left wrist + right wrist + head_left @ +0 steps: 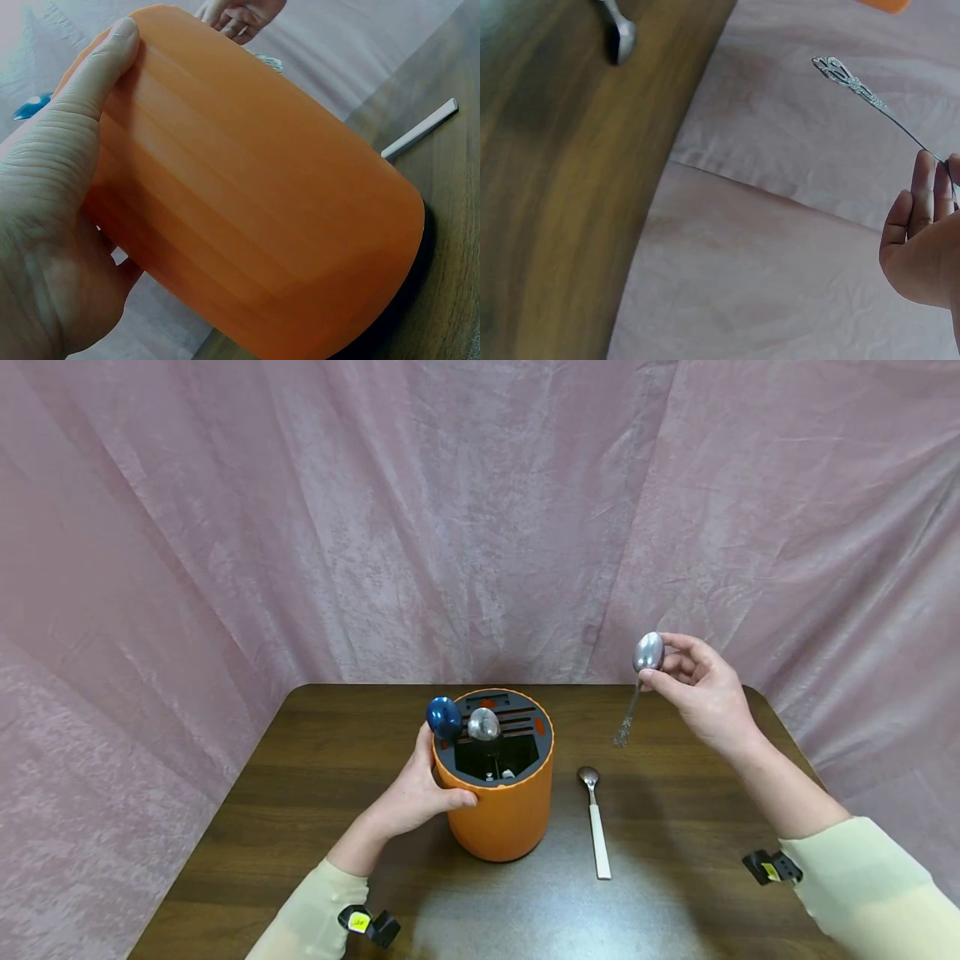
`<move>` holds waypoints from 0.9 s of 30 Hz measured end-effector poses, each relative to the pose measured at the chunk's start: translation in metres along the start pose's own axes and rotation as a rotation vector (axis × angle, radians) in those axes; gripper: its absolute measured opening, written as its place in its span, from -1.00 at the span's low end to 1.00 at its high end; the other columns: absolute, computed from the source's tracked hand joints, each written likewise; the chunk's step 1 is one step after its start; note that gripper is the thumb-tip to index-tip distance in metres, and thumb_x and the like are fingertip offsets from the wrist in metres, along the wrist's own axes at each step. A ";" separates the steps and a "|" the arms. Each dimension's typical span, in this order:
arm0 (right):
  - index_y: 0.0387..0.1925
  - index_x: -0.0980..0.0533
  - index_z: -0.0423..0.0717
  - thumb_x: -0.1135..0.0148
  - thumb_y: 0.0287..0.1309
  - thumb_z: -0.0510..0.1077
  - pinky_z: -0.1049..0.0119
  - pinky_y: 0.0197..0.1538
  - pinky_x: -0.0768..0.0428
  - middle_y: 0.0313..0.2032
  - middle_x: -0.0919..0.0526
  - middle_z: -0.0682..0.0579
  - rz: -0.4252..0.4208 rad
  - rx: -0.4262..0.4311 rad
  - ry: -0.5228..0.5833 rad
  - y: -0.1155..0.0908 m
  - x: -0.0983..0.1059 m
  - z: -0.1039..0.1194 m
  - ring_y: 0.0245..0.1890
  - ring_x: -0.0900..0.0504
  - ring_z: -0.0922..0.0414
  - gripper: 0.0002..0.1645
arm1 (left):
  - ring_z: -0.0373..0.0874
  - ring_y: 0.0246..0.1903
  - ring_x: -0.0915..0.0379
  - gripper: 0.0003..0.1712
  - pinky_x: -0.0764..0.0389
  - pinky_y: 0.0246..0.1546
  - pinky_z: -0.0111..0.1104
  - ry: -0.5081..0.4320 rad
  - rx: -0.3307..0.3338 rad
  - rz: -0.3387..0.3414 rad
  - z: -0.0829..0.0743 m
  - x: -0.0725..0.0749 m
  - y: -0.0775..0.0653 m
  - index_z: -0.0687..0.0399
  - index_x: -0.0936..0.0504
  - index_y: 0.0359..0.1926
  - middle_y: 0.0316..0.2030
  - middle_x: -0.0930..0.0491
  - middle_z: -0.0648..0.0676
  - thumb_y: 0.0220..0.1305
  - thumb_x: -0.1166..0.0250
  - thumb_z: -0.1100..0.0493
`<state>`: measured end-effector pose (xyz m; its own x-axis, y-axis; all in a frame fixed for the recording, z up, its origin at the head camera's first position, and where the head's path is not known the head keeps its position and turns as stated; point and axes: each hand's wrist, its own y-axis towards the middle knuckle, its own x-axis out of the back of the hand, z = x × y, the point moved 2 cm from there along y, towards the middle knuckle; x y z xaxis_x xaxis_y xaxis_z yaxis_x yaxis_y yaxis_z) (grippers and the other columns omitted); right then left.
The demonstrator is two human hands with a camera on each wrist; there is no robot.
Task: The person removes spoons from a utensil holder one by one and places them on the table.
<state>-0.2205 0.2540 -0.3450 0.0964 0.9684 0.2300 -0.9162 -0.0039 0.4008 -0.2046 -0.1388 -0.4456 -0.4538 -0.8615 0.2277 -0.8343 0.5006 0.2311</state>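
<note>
My left hand (411, 793) grips the left side of an orange round utensil holder (502, 822), thumb across the front below the rim. Its fingers are mostly hidden behind the wall. A blue spoon (444, 718) and a silver spoon (484, 725) stand in the holder, bowls up. To the right, above the table, my right hand (705, 693) pinches another silver spoon (648, 652) by its bowl between thumb and fingers. That spoon's ornate handle (847, 79) points down and away from the hand. Between holder and right hand, a white-handled spoon (597, 839) lies on the table.
The holder's dark top has narrow slots (517, 720) towards the back and a wide opening (525, 750) in front. The brown wooden table (315, 777) ends at a pink curtain (480, 527) along its far edge.
</note>
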 end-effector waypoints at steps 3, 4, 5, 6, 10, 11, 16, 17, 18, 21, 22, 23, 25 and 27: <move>0.33 -0.39 -0.18 -0.41 0.27 -0.27 0.50 -0.10 -0.59 -0.30 -0.69 0.12 0.006 -0.029 -0.041 -0.002 0.000 -0.007 -0.31 -0.74 0.19 -0.36 | 0.02 0.30 -0.36 0.38 -0.33 0.36 -0.02 0.000 0.005 -0.006 0.001 0.000 0.000 -0.52 0.23 0.56 0.42 -0.23 0.05 -0.02 -0.61 -0.27; 0.34 -0.38 -0.20 -0.41 0.28 -0.26 0.50 -0.10 -0.59 -0.28 -0.69 0.10 0.011 -0.043 -0.046 -0.003 0.000 -0.010 -0.31 -0.74 0.18 -0.35 | 0.01 0.30 -0.36 0.38 -0.33 0.36 -0.02 0.000 0.009 -0.007 0.001 0.000 0.000 -0.53 0.23 0.56 0.41 -0.23 0.04 -0.02 -0.60 -0.28; 0.35 -0.37 -0.21 -0.41 0.28 -0.25 0.50 -0.09 -0.59 -0.28 -0.70 0.10 0.014 -0.060 -0.047 -0.004 0.000 -0.012 -0.30 -0.74 0.17 -0.33 | 0.01 0.30 -0.37 0.38 -0.33 0.36 -0.02 0.000 0.013 -0.009 0.001 0.000 0.000 -0.54 0.23 0.56 0.41 -0.24 0.03 -0.03 -0.60 -0.29; 0.36 -0.35 -0.21 -0.41 0.29 -0.23 0.49 -0.09 -0.59 -0.27 -0.70 0.10 0.019 -0.075 -0.054 -0.005 0.001 -0.015 -0.29 -0.74 0.17 -0.32 | 0.01 0.29 -0.37 0.38 -0.33 0.35 -0.01 -0.001 0.014 -0.010 0.001 0.000 0.000 -0.55 0.23 0.56 0.40 -0.24 0.04 -0.03 -0.60 -0.29; 0.41 -0.30 -0.24 -0.41 0.31 -0.17 0.49 -0.09 -0.59 -0.27 -0.70 0.11 0.043 -0.131 -0.088 -0.009 0.002 -0.025 -0.28 -0.73 0.19 -0.26 | 0.03 0.28 -0.37 0.38 -0.33 0.35 0.01 -0.003 0.017 -0.009 0.000 0.000 -0.001 -0.53 0.23 0.56 0.41 -0.24 0.06 -0.02 -0.61 -0.27; 0.41 -0.30 -0.25 -0.41 0.31 -0.16 0.48 -0.09 -0.59 -0.27 -0.71 0.13 0.048 -0.140 -0.096 -0.010 0.003 -0.028 -0.28 -0.74 0.19 -0.26 | 0.04 0.28 -0.37 0.38 -0.33 0.35 0.01 -0.004 0.014 -0.009 0.000 0.000 -0.001 -0.52 0.23 0.56 0.41 -0.24 0.07 -0.02 -0.61 -0.27; 0.42 -0.29 -0.27 -0.39 0.33 -0.13 0.46 -0.12 -0.60 -0.27 -0.71 0.12 0.073 -0.174 -0.111 -0.013 0.004 -0.039 -0.27 -0.73 0.17 -0.25 | 0.04 0.28 -0.37 0.38 -0.34 0.35 0.02 -0.004 0.019 -0.011 -0.001 0.000 -0.001 -0.53 0.23 0.56 0.41 -0.23 0.08 -0.01 -0.61 -0.25; 0.42 -0.29 -0.27 -0.39 0.33 -0.14 0.46 -0.13 -0.60 -0.27 -0.71 0.13 0.078 -0.180 -0.111 -0.014 0.005 -0.041 -0.27 -0.73 0.18 -0.25 | 0.04 0.28 -0.37 0.38 -0.34 0.35 0.02 -0.003 0.019 -0.011 -0.001 -0.001 -0.001 -0.52 0.23 0.56 0.41 -0.23 0.08 0.00 -0.61 -0.25; 0.42 -0.29 -0.27 -0.39 0.33 -0.15 0.46 -0.14 -0.60 -0.27 -0.71 0.13 0.082 -0.187 -0.107 -0.015 0.004 -0.043 -0.28 -0.73 0.20 -0.24 | 0.04 0.28 -0.37 0.38 -0.34 0.35 0.02 -0.001 0.023 -0.013 -0.002 -0.001 -0.002 -0.53 0.23 0.56 0.41 -0.23 0.08 0.00 -0.61 -0.24; 0.43 -0.28 -0.29 -0.38 0.33 -0.17 0.45 -0.20 -0.59 -0.29 -0.69 0.13 0.098 -0.208 -0.096 -0.018 0.004 -0.049 -0.29 -0.74 0.21 -0.24 | 0.04 0.29 -0.36 0.38 -0.33 0.35 0.02 0.004 0.026 -0.014 -0.002 -0.001 -0.002 -0.52 0.24 0.56 0.42 -0.22 0.08 0.00 -0.61 -0.24; 0.43 -0.28 -0.29 -0.38 0.33 -0.17 0.44 -0.22 -0.58 -0.29 -0.68 0.13 0.105 -0.214 -0.094 -0.019 0.003 -0.051 -0.29 -0.74 0.20 -0.24 | 0.04 0.29 -0.36 0.38 -0.33 0.35 0.03 0.005 0.025 -0.014 -0.002 -0.001 -0.001 -0.51 0.24 0.57 0.42 -0.22 0.08 0.00 -0.61 -0.24; 0.43 -0.28 -0.30 -0.38 0.33 -0.17 0.43 -0.23 -0.58 -0.29 -0.68 0.13 0.113 -0.220 -0.093 -0.020 0.003 -0.053 -0.29 -0.74 0.20 -0.24 | 0.03 0.29 -0.36 0.38 -0.33 0.35 0.03 0.006 0.026 -0.014 -0.002 -0.001 -0.001 -0.52 0.24 0.57 0.42 -0.22 0.08 0.00 -0.61 -0.24; 0.43 -0.27 -0.29 -0.39 0.33 -0.16 0.39 -0.26 -0.56 -0.28 -0.67 0.11 0.131 -0.235 -0.095 -0.022 0.002 -0.058 -0.29 -0.73 0.19 -0.23 | 0.03 0.29 -0.36 0.38 -0.32 0.36 0.03 0.007 0.023 -0.013 -0.002 0.000 -0.001 -0.52 0.23 0.56 0.42 -0.22 0.07 -0.01 -0.61 -0.25; 0.43 -0.28 -0.28 -0.39 0.32 -0.15 0.37 -0.26 -0.55 -0.26 -0.68 0.06 0.150 -0.251 -0.111 -0.025 0.001 -0.063 -0.28 -0.73 0.19 -0.23 | 0.03 0.29 -0.36 0.38 -0.32 0.36 0.03 0.007 0.017 -0.012 -0.001 0.000 -0.001 -0.53 0.23 0.56 0.42 -0.22 0.07 -0.01 -0.61 -0.26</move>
<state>-0.2223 0.2706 -0.4101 -0.0179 0.9286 0.3707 -0.9895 -0.0698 0.1269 -0.2031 -0.1390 -0.4447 -0.4415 -0.8668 0.2317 -0.8450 0.4885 0.2175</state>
